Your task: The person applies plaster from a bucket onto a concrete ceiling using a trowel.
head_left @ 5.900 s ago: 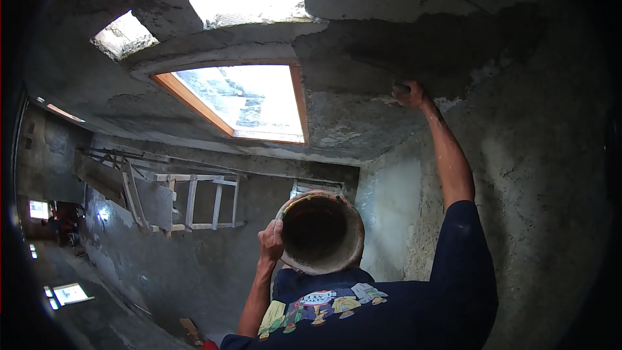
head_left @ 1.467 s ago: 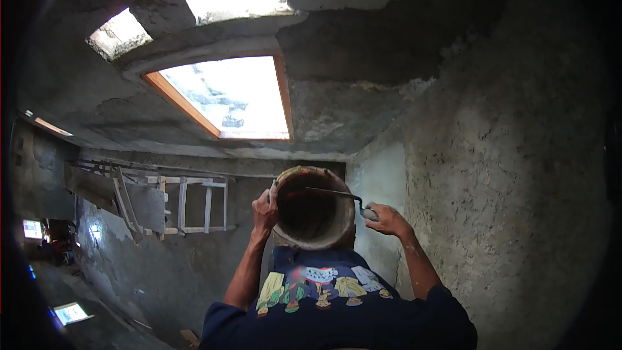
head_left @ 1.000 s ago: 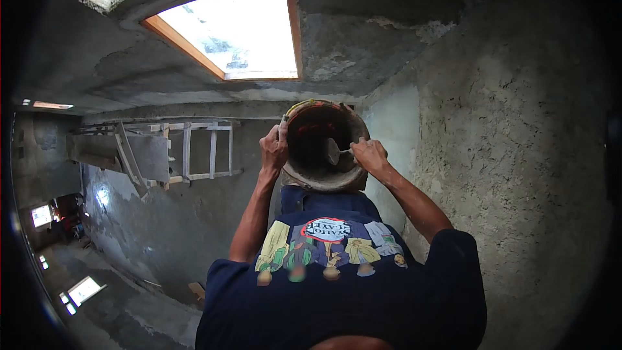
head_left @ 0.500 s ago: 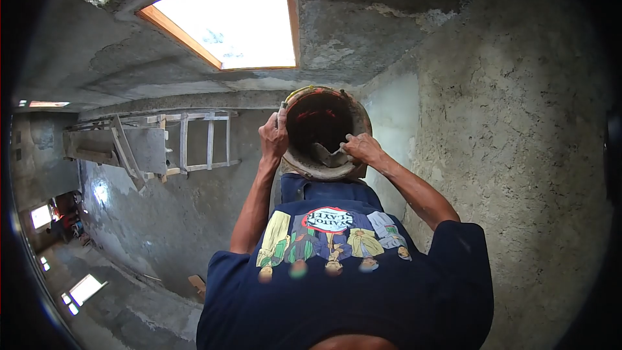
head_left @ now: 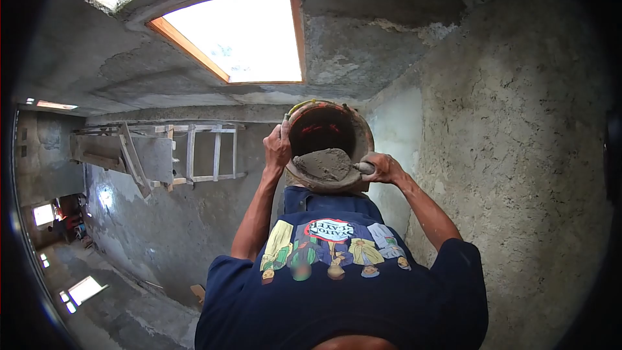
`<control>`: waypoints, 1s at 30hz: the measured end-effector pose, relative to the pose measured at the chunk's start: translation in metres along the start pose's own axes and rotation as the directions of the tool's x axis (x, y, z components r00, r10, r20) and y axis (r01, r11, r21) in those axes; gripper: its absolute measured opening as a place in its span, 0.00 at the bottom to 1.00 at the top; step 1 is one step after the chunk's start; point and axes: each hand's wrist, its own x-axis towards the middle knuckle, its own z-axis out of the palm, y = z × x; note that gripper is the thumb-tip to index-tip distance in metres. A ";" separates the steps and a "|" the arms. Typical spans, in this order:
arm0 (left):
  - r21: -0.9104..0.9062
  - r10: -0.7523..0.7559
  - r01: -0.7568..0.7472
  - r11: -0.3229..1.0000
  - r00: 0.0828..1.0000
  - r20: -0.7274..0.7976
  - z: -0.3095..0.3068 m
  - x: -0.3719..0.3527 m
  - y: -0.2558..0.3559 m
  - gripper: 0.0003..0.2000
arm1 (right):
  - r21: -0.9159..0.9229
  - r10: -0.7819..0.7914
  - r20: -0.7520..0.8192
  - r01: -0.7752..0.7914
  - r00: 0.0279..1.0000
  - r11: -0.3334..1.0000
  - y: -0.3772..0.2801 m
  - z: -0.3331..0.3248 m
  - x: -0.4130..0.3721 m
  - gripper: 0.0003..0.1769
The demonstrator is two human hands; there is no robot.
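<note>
In the head view, your left hand (head_left: 277, 149) is clamped on the rim of the bucket (head_left: 367, 137), which sits mouth toward the camera just beyond your dark shirt (head_left: 337, 301). Your right hand (head_left: 387, 169) is closed round the handle of the trowel (head_left: 367, 168), on the bucket's right side; the two hands are apart. Half a second ago the trowel was dipped inside the bucket — now it is up at the mouth, bearing a broad heap of grey mortar (head_left: 325, 164). That heap hides most of the blade and covers part of the bucket's near rim.

To your left, well apart from the bucket, stand a ladder-like wooden frame (head_left: 190, 152) and a board (head_left: 154, 151). A bright window (head_left: 249, 39) lies beyond them, and a rough wall (head_left: 512, 155) rises to your right.
</note>
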 end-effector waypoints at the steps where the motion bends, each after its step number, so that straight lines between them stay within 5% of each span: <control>1: 0.001 0.004 -0.004 1.000 1.000 -0.006 -0.001 0.000 0.000 0.22 | 0.046 0.021 -0.008 -0.021 1.000 0.999 0.002 0.001 -0.002 0.24; 5: -0.041 0.008 -0.008 0.999 1.000 -0.011 -0.003 0.002 0.006 0.23 | 0.123 -0.056 -0.176 0.079 0.983 0.989 0.016 0.004 -0.010 0.21; 9: -0.030 0.015 -0.015 0.999 1.000 -0.005 -0.001 0.007 0.010 0.24 | 0.144 0.037 -0.399 0.023 0.916 0.989 0.010 -0.011 -0.014 0.18; 12: -0.005 -0.007 0.007 1.000 1.000 0.020 0.000 0.012 0.009 0.24 | 0.118 0.125 -0.413 -0.083 0.902 0.990 0.017 -0.022 -0.010 0.19; 15: 0.017 -0.015 0.014 1.000 0.999 0.041 0.001 0.016 0.013 0.23 | 0.046 0.069 -0.519 -0.053 0.852 0.998 0.021 -0.037 0.003 0.16; 20: 0.014 0.019 -0.020 1.000 1.000 0.016 0.007 0.020 0.001 0.21 | 0.065 0.148 -0.534 -0.134 0.833 0.989 0.035 -0.083 0.035 0.17; 25: 0.011 -0.036 0.036 0.999 0.999 -0.002 0.005 0.015 0.002 0.20 | 0.008 0.058 -0.615 -0.068 0.786 0.998 0.062 -0.116 0.076 0.19; 26: 0.005 -0.040 0.040 0.999 0.999 -0.003 0.004 0.015 0.003 0.20 | 0.054 0.175 -0.547 -0.173 0.819 0.983 0.067 -0.124 0.083 0.22; 30: -0.007 -0.056 0.056 0.998 0.998 -0.021 0.005 0.014 0.004 0.20 | 0.045 0.216 -0.547 -0.229 0.809 0.972 0.085 -0.150 0.121 0.22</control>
